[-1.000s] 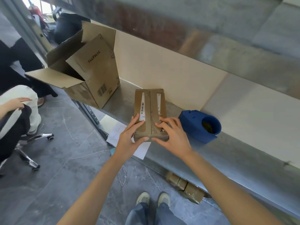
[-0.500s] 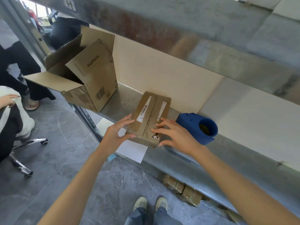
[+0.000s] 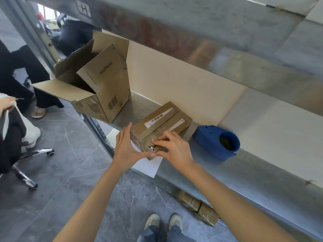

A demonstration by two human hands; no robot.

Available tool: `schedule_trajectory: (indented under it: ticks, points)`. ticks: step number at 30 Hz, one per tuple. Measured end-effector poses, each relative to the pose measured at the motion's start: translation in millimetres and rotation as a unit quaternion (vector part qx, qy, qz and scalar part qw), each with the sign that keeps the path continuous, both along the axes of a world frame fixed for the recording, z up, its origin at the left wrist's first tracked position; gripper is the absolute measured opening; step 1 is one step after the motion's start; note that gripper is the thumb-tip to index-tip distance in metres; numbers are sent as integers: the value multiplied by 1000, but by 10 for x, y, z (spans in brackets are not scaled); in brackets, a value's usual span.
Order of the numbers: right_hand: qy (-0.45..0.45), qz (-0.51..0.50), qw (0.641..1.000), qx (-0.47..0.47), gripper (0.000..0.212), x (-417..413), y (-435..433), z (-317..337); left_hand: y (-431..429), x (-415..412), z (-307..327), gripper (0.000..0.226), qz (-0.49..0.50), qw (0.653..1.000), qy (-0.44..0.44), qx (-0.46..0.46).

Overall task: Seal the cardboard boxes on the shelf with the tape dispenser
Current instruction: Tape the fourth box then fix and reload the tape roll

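A grey metal shelf [image 3: 227,175] bore an open brown cardboard box [image 3: 103,95], a small closed cardboard box [image 3: 162,123], a blue plastic tape dispenser [image 3: 215,142] and white paper [image 3: 148,166].

We see a small box [image 3: 162,123], brown, flaps closed, barcode labels on top, lying flat and skewed at the shelf [image 3: 244,175] front edge. Big box [image 3: 104,96] stands left, flaps open. Blue dispenser [image 3: 211,142] sits right, apart.

Bright, even daylight; soft glare on the shelf [image 3: 227,172] steel; wide-angle bending at the edges; slightly soft overall.
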State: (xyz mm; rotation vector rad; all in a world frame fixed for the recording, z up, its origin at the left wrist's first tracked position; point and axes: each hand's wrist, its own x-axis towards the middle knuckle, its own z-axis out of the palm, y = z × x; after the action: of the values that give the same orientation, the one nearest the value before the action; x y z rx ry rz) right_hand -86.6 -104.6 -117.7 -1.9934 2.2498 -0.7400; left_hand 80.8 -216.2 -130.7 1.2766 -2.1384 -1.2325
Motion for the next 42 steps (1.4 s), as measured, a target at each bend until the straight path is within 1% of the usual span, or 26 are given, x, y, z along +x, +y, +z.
schedule_trajectory:
  ticks: [1,3,6,7,10,12,13,15,18,21,24,28,33,38,40,42]
  points:
    - [-9,2,1000,4,46,5,-3,-13,-20,-10,-9,152,-7,1000,-17,-7]
    - [-31,17,999,17,47,-32,-18,-23,-39,-26,-28,155,-12,999,-28,-13]
    - [-67,49,995,47,53,-165,-25,18,-77,-22,-45,142,-5,999,-12,-44]
    - [-65,48,996,36,53,-227,-22,32,-110,1,-44,137,-10,998,-6,-59]
    - [-67,-21,998,-4,54,-421,-13,93,-260,145,-48,128,-35,996,17,-74]
    - [-77,-66,994,26,63,-544,-31,126,-380,265,-53,124,-64,996,21,-60]
    - [-98,-78,991,51,70,-603,-40,117,-439,318,-61,122,-76,995,20,-56]
    - [-176,-76,978,78,76,-685,-42,107,-527,401,-82,118,-86,995,22,-51]
    - [-270,-77,958,58,62,-720,-4,99,-556,459,-101,110,-81,996,27,-40]
    - [-312,-106,942,56,55,-716,70,138,-507,458,-117,104,-73,995,73,-6]
    - [-297,-97,948,64,56,-729,146,133,-435,451,-125,95,-43,992,117,23]
    - [-278,-86,955,57,56,-691,227,116,-380,450,-168,84,-31,993,111,26]
    - [-285,-73,954,54,62,-595,267,43,-346,390,-162,91,6,993,105,46]
    - [-246,-98,964,29,50,-525,236,-38,-340,359,-123,90,17,992,114,57]
    - [-231,-89,967,52,51,-508,235,1,-354,363,-87,90,11,994,100,52]
    - [-204,-78,971,93,58,-499,236,37,-400,380,-55,93,-17,995,88,52]
